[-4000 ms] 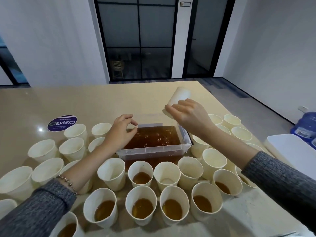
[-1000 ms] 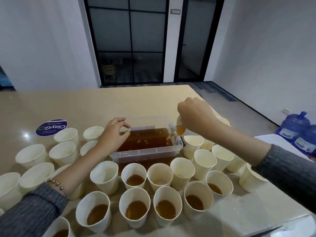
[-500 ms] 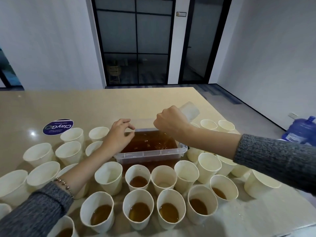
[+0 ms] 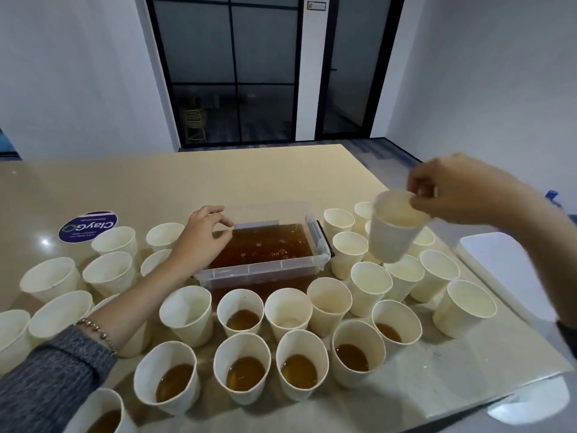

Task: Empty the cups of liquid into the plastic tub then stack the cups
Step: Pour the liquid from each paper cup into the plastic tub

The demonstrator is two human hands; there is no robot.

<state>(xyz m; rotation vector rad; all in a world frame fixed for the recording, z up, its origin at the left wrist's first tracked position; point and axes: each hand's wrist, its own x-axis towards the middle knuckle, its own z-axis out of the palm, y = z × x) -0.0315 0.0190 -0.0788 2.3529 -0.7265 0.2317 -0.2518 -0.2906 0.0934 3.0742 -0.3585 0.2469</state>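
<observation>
Step in hand: right hand (image 4: 462,192) is pinching the rim of an emptied paper cup (image 4: 395,228) above the empties right of the plastic tub (image 4: 262,270). Left hand (image 4: 199,242), grip loosely curled, is steadying the tub's left rim mid-tabletop. Next: nesting this cup upright into an empty one. Near edge: filled cups (image 4: 245,370) are waiting; crowded empties are hindering placement.
</observation>
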